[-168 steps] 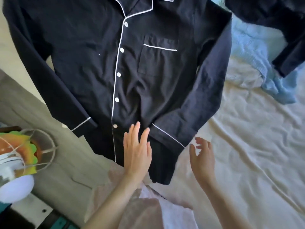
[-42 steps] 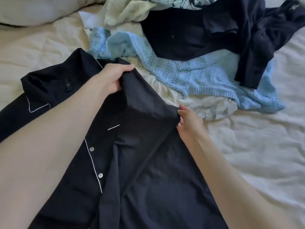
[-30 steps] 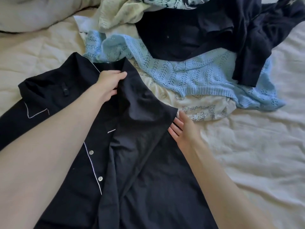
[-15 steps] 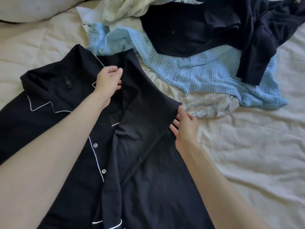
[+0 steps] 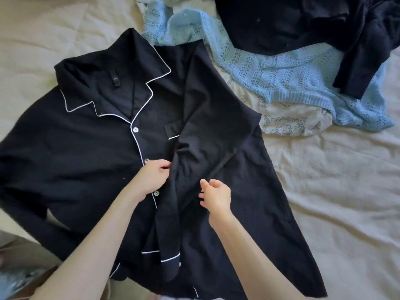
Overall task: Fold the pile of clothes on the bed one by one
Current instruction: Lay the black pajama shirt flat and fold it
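A navy pyjama shirt (image 5: 91,152) with white piping and white buttons lies face up on the cream bed sheet (image 5: 335,191). Its right side is folded over the front, and the sleeve (image 5: 171,230) runs down the middle to a piped cuff. My left hand (image 5: 151,178) pinches the inner edge of that folded sleeve near the button line. My right hand (image 5: 215,195) hovers just over the folded panel, fingers curled and apart, holding nothing. The unfolded pile lies at the top right.
The pile holds a light blue knit sweater (image 5: 281,70), a dark navy garment (image 5: 303,24) on top of it, and a cream printed piece (image 5: 287,124) underneath. The bed's edge and floor show at the bottom left.
Both hands have come down from the shoulder and armpit to the shirt's middle. My left hand now grips the sleeve's edge. The collar lies flat and the sleeve runs down the front.
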Action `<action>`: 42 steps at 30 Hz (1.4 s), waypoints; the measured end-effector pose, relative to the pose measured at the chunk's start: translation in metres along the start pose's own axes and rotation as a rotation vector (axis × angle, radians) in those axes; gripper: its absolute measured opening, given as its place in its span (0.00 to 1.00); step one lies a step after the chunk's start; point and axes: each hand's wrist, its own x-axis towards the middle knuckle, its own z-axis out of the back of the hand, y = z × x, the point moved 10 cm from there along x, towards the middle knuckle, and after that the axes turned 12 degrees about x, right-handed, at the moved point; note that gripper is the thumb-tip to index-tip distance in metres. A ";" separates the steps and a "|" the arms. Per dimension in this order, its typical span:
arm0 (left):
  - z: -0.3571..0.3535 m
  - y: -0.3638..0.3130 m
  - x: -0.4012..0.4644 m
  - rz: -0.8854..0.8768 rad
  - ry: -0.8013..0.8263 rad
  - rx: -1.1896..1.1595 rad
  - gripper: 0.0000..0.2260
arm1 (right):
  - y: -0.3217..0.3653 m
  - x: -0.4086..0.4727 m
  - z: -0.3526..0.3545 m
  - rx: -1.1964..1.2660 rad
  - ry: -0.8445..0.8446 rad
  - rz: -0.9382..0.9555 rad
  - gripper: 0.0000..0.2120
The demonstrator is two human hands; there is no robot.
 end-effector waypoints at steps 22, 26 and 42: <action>0.018 0.022 -0.011 -0.036 -0.032 -0.569 0.10 | -0.005 0.000 0.040 0.229 -0.017 0.117 0.07; 0.003 0.046 -0.022 0.007 0.134 -0.416 0.15 | -0.020 -0.007 0.021 0.254 0.085 0.046 0.13; 0.042 0.131 -0.078 -0.001 -0.345 -0.290 0.04 | -0.057 -0.058 -0.010 0.150 0.282 0.073 0.08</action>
